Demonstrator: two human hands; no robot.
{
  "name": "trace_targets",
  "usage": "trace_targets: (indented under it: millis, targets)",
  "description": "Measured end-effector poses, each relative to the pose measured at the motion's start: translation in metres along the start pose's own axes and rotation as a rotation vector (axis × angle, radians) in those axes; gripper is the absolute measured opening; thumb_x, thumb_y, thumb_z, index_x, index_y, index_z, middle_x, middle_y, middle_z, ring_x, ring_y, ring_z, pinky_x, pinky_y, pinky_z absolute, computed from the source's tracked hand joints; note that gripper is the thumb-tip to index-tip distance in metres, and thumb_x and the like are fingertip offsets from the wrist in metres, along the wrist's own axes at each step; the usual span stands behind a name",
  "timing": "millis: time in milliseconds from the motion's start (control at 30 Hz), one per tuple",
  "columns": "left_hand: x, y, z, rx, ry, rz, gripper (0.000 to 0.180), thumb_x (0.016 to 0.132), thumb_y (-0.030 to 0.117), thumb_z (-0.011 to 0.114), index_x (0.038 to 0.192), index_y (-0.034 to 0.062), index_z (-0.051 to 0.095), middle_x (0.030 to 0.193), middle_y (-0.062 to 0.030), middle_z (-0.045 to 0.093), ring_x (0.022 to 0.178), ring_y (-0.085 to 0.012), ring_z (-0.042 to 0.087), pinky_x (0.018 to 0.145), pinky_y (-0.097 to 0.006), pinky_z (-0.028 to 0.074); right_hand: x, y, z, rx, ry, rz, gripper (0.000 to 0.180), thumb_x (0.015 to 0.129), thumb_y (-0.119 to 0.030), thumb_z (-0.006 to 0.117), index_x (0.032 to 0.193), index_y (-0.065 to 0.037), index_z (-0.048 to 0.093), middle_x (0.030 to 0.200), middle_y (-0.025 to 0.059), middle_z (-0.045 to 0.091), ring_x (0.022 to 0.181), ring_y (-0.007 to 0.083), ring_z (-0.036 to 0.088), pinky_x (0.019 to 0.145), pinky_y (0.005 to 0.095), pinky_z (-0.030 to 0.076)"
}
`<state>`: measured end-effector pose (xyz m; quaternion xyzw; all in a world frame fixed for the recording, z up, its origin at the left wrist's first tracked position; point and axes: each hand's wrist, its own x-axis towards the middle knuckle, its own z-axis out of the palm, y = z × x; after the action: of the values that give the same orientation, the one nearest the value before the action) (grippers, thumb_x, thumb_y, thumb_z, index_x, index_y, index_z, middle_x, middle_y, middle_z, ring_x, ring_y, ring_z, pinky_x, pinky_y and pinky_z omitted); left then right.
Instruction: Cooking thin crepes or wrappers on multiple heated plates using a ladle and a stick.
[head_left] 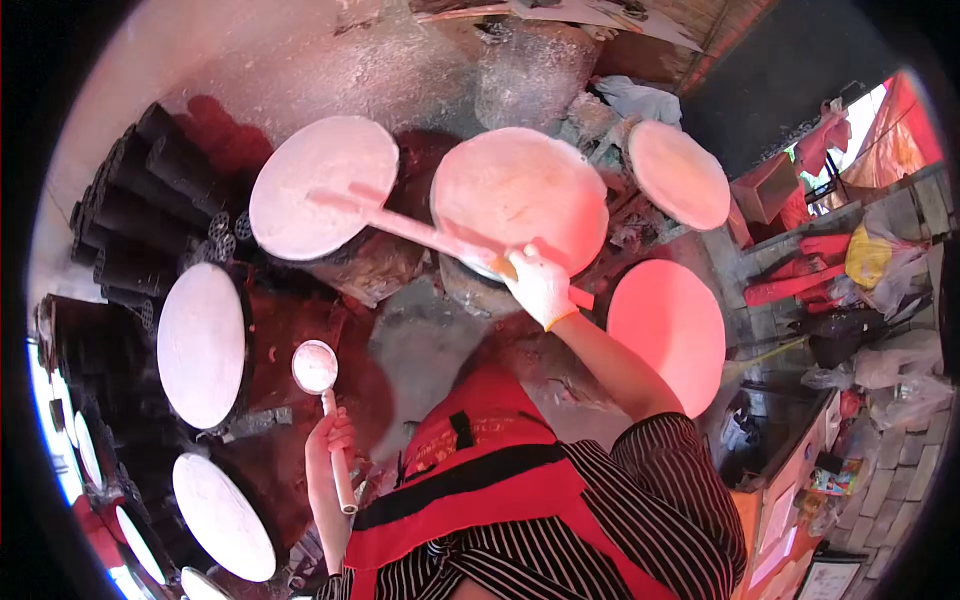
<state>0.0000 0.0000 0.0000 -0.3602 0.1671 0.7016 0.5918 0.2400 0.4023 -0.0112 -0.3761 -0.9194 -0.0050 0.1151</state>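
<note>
Gripping a long, pale, flat stick (432, 235), white-gloved right hand (540, 287) points it leftward over a round white disc (320, 168); bare left hand (330, 434), lower left, is closed around a pale-handled round ladle (315, 368).

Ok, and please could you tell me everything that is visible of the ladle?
The ladle has a round, shallow-looking bowl, whitish inside, on a long, straight, pale handle that thickens into a cylindrical grip. Its material is unclear. The left hand is wrapped around the handle, with the bowl beyond the fingers, pointing away from the body. The bowl appears apart from the pale round disc to its left. The handle's end lies near the red apron; contact cannot be judged.
</note>
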Motion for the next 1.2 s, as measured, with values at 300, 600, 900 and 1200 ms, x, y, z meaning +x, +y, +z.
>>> trace_targets:
  millis: [300, 600, 900, 1200]
  targets:
    - [0.042, -0.036, 0.116, 0.116, 0.015, 0.019, 0.018, 0.101, 0.009, 0.047, 0.112, -0.0052, 0.05, 0.077, -0.0043, 0.047, 0.055, -0.007, 0.041, 0.04, -0.018, 0.033, 0.097, 0.098, -0.068, 0.252, -0.019, 0.091, 0.023, 0.081, -0.028, 0.064, 0.071, -0.007, 0.068, 0.076, 0.0185, 0.065, 0.071, 0.0365, 0.065, 0.064, 0.047, 0.049]
    - [0.126, -0.01, 0.204, 0.326, -0.041, -0.162, 0.018, 0.1, 0.006, 0.048, 0.115, -0.0031, 0.046, 0.078, -0.0048, 0.046, 0.054, -0.0068, 0.04, 0.037, -0.018, 0.032, 0.156, 0.303, -0.271, 1.02, 0.624, 0.77, 0.012, 0.088, -0.013, 0.066, 0.097, -0.006, 0.069, 0.066, -0.007, 0.052, 0.048, 0.0042, 0.042, 0.043, 0.0214, 0.033]
    - [0.103, -0.065, 0.21, 0.21, -0.053, -0.112, 0.019, 0.103, 0.007, 0.043, 0.114, -0.0063, 0.048, 0.076, -0.0038, 0.045, 0.054, -0.0076, 0.041, 0.041, -0.019, 0.034, 0.082, 0.494, -0.128, 1.791, 0.921, 1.031, 0.024, 0.093, -0.015, 0.058, 0.074, -0.017, 0.044, 0.059, -0.0033, 0.043, 0.043, 0.0106, 0.037, 0.04, 0.0253, 0.032]
    - [0.016, -0.211, 0.105, 0.621, 0.28, 0.599, 0.029, 0.102, 0.011, 0.042, 0.119, -0.0116, 0.046, 0.077, -0.0061, 0.05, 0.057, -0.0096, 0.046, 0.046, -0.023, 0.041, 0.022, 0.53, 0.098, 0.273, 0.123, 1.158, 0.035, 0.091, -0.035, 0.058, 0.112, -0.007, 0.061, 0.102, 0.015, 0.066, 0.084, 0.0302, 0.064, 0.072, 0.0414, 0.051]
